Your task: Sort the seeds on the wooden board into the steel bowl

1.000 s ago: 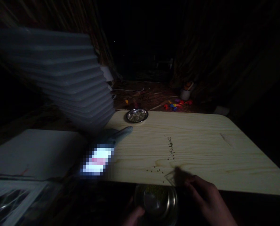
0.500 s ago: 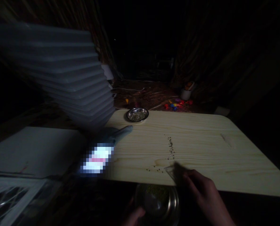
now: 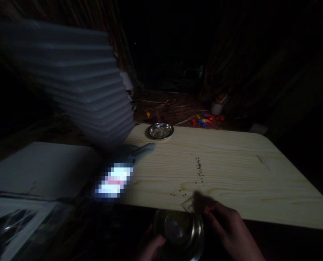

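My left hand point(image 3: 153, 248) grips the rim of a shiny metal bowl point(image 3: 196, 241), just below the table's front edge. Small greenish grains point(image 3: 179, 216) lie inside the bowl. My right hand point(image 3: 230, 226) is closed above and right of the bowl, pinching a thin, see-through piece with pale edges point(image 3: 187, 204); its kind is unclear in the dim light. A dark patch, perhaps shadow, lies by the fingertips. On the wooden tabletop point(image 3: 232, 166), small dark grains point(image 3: 199, 166) form a loose line, and several more grains point(image 3: 179, 191) lie nearer the front edge.
A second metal bowl point(image 3: 160, 131) with pale contents stands at the table's back. At left, a lit phone-like screen point(image 3: 114, 181) is near a grey, pointed object point(image 3: 143, 152) and a ridged pale stack point(image 3: 87, 90). Colourful small pieces point(image 3: 205, 120) and a pot point(image 3: 216, 108) are beyond.
My right hand has moved left and slightly down with the see-through piece, toward the table's front edge above the bowl. The view has shifted slightly; my left hand still grips the bowl.
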Available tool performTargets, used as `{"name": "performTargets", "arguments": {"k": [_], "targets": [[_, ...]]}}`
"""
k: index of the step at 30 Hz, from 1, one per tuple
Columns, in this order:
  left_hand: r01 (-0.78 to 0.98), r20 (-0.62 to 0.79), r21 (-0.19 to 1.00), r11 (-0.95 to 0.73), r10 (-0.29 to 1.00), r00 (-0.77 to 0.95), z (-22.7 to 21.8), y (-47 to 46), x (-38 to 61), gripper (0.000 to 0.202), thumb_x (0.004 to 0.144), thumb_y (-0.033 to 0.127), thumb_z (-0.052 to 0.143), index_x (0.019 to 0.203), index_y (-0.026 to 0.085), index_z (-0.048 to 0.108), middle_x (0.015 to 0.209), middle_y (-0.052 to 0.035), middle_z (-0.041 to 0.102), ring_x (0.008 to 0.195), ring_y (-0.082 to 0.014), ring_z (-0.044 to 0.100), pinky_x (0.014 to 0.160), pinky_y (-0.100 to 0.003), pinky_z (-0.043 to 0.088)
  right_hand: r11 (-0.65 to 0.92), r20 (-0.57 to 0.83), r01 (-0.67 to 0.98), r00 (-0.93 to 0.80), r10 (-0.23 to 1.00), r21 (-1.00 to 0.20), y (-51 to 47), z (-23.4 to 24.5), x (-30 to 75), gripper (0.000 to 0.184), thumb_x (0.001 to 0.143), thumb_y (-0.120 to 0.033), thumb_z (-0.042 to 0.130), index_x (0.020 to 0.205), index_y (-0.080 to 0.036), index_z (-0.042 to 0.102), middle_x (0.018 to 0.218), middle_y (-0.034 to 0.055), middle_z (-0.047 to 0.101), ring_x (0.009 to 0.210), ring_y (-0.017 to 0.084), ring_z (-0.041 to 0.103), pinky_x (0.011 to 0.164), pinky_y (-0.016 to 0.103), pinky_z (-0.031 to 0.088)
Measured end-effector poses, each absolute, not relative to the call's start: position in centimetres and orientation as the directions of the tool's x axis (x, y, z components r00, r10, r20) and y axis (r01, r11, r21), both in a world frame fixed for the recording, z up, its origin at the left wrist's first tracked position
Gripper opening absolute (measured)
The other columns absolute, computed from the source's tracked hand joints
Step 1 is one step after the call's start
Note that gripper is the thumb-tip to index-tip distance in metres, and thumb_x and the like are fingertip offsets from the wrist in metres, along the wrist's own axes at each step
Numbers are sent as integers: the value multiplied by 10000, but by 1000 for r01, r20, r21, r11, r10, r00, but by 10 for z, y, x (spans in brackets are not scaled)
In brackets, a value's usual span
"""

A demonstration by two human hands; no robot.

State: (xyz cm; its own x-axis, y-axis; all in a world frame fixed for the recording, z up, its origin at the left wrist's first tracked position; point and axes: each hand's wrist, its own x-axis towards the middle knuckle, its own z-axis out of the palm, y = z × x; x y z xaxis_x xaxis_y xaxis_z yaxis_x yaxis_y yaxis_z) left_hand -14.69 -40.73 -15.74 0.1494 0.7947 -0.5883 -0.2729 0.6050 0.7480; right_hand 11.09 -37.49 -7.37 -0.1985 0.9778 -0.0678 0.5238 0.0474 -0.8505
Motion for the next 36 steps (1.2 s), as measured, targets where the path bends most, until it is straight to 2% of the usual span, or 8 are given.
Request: {"name": "performTargets", "arguments": {"k": [3, 11, 16, 20, 23, 29, 32, 36], "targets": [[-245, -592, 767, 593, 801, 85, -156, -408, -147, 279, 799, 186, 626, 1076, 155, 614, 843, -75, 723, 618, -191, 673, 454, -268, 547, 44, -66, 509, -196, 978, -860, -375, -71, 110, 270, 923, -423, 488, 949, -225, 670, 961, 73, 730, 884, 228, 679, 799, 316, 529], [-273, -557, 747, 606, 795, 240, -145, -401, -152, 326, 877, 313, 582, 1166, 162, 575, 1012, -60, 678, 758, -139, 663, 623, -301, 579, 42, -25, 576, -108, 994, -816, -352, -71, 121, 301, 924, -434, 472, 952, -199, 658, 974, 101, 730, 846, 236, 688, 752, 319, 516], [-245, -583, 754, 609, 793, 176, -148, -405, -151, 324, 865, 265, 593, 1171, 163, 565, 975, -54, 686, 716, -138, 659, 579, -282, 565, 59, -54, 568, -180, 982, -821, -357, -67, 118, 277, 927, -412, 470, 930, -206, 657, 920, 76, 724, 821, 216, 678, 735, 306, 513], [-227, -599, 759, 610, 791, 123, -150, -406, -149, 375, 827, 224, 598, 1188, 142, 546, 954, -103, 715, 653, -186, 670, 490, -289, 538, 54, -37, 562, -149, 988, -826, -358, -71, 120, 279, 920, -401, 485, 996, -199, 662, 937, 79, 728, 831, 218, 679, 741, 312, 516], [-231, -613, 750, 620, 782, 111, -150, -406, -150, 388, 798, 222, 605, 1171, 126, 564, 1016, -145, 716, 706, -243, 684, 487, -324, 549, 72, -25, 554, -166, 986, -830, -357, -74, 120, 297, 918, -404, 490, 1024, -195, 674, 973, 93, 734, 843, 228, 684, 747, 324, 521], [-246, -602, 754, 608, 791, 108, -149, -406, -154, 381, 790, 227, 607, 1151, 112, 566, 1025, -148, 718, 736, -253, 684, 546, -350, 566, 66, -21, 537, -155, 988, -841, -362, -67, 111, 298, 921, -425, 499, 1023, -202, 669, 1014, 94, 731, 875, 222, 683, 775, 318, 517], [-273, -565, 766, 581, 812, 143, -152, -403, -155, 413, 789, 220, 591, 1185, 118, 535, 1050, -152, 712, 804, -289, 687, 509, -352, 560, 91, -14, 529, -192, 981, -844, -358, -62, 97, 249, 925, -382, 501, 974, -208, 672, 989, 80, 735, 867, 217, 684, 771, 315, 511], [-278, -568, 767, 578, 814, 126, -154, -402, -159, 402, 777, 206, 584, 1165, 113, 544, 1019, -148, 720, 731, -271, 688, 461, -335, 540, 131, 6, 527, -232, 973, -840, -346, -61, 78, 208, 926, -328, 495, 938, -220, 674, 928, 50, 739, 828, 214, 682, 733, 314, 505]]}}
